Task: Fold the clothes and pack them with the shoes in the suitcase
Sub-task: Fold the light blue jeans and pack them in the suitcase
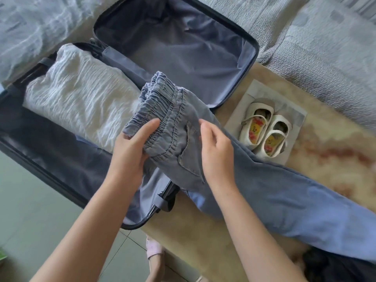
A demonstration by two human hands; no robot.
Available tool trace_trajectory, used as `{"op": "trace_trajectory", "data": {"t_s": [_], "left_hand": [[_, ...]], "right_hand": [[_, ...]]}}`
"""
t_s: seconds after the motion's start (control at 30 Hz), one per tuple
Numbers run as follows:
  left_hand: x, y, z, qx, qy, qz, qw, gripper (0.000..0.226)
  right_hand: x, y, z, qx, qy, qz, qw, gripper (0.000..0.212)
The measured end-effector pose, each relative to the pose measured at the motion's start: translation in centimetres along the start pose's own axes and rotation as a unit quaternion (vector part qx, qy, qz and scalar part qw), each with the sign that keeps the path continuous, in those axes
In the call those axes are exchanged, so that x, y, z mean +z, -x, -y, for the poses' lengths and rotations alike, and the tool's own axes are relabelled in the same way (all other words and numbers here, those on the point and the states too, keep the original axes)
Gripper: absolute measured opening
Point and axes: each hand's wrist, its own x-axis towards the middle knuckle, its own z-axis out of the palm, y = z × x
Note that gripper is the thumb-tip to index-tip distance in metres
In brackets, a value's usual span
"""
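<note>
Blue denim trousers (270, 192) with an elastic waistband stretch from the suitcase edge out to the lower right. My left hand (132, 147) grips the bunched waistband from below, thumb on top. My right hand (216, 151) pinches the fabric beside the back pocket. An open dark suitcase (250, 45) lies on the bed; its left half holds a folded white crinkled garment (81, 98), its right half shows only bare lining. A pair of white shoes (266, 133) with yellow insoles stands to the right of the suitcase.
The shoes sit on a pale sheet of paper or bag (297, 117) on a beige patterned blanket (335, 149). A grey quilt (325, 47) lies behind. A dark garment (335, 267) is at the lower right corner. Tiled floor (30, 220) runs along the left.
</note>
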Motion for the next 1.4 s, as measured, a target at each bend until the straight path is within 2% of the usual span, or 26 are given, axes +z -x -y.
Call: {"op": "trace_trajectory", "data": {"t_s": [0.13,0.27,0.37,0.4,0.5,0.57,0.67,0.7,0.8,0.87,0.93,1.0,1.07,1.13,1.27,1.4], "left_hand": [[1.8,0.9,2.1,0.021,-0.072,0.072,0.995,0.038],[5.1,2.7,4.6,0.067,-0.216,0.132,0.965,0.042],[7.5,3.8,7.3,0.078,-0.282,0.183,0.939,0.060],[8.1,4.1,8.3,0.093,-0.316,0.200,0.923,0.065],[9.8,5.3,11.4,0.120,-0.409,0.268,0.864,0.070],[10.5,6.0,13.7,0.122,-0.451,0.312,0.827,0.073],[11.1,6.6,16.4,0.111,-0.471,0.348,0.803,0.073],[11.1,6.8,17.1,0.114,-0.474,0.348,0.801,0.071],[11.0,7.4,18.5,0.142,-0.490,0.320,0.798,0.069],[10.5,7.6,19.3,0.153,-0.507,0.288,0.798,0.067],[10.0,7.8,19.8,0.172,-0.525,0.263,0.791,0.063],[9.7,8.0,20.2,0.184,-0.515,0.244,0.801,0.057],[9.7,8.2,20.7,0.194,-0.502,0.230,0.811,0.052],[9.8,8.3,21.5,0.207,-0.512,0.221,0.804,0.050],[10.3,8.3,22.8,0.229,-0.509,0.208,0.803,0.048],[10.5,7.9,24.1,0.235,-0.504,0.233,0.798,0.047]], "right_hand": [[-3.7,-0.9,1.6,0.083,-0.101,0.057,0.990,0.047],[-7.5,-2.3,1.5,0.138,-0.088,0.087,0.983,0.066],[-10.0,-2.4,0.6,0.195,-0.053,0.099,0.974,0.085],[-10.9,-2.2,0.0,0.211,-0.047,0.089,0.972,0.083],[-13.8,-1.3,-2.3,0.221,-0.052,0.057,0.972,0.041],[-15.4,-0.5,-4.4,0.233,-0.062,0.022,0.970,0.022],[-17.4,0.3,-7.4,0.250,-0.094,-0.042,0.963,0.014],[-17.7,0.4,-8.4,0.254,-0.111,-0.051,0.960,0.012],[-18.4,0.6,-10.6,0.244,-0.142,-0.055,0.958,0.037],[-18.8,0.6,-11.2,0.222,-0.141,-0.055,0.963,0.032],[-19.1,0.7,-11.2,0.192,-0.129,-0.056,0.971,0.018],[-19.2,0.8,-11.5,0.149,-0.087,-0.062,0.983,0.016],[-19.2,0.8,-12.1,0.114,-0.031,-0.078,0.990,0.020],[-19.3,0.9,-12.7,0.091,-0.003,-0.093,0.991,0.024],[-19.8,0.9,-13.6,0.069,-0.009,-0.115,0.991,0.049],[-20.4,1.0,-14.9,0.076,-0.044,-0.127,0.988,0.049]]}}
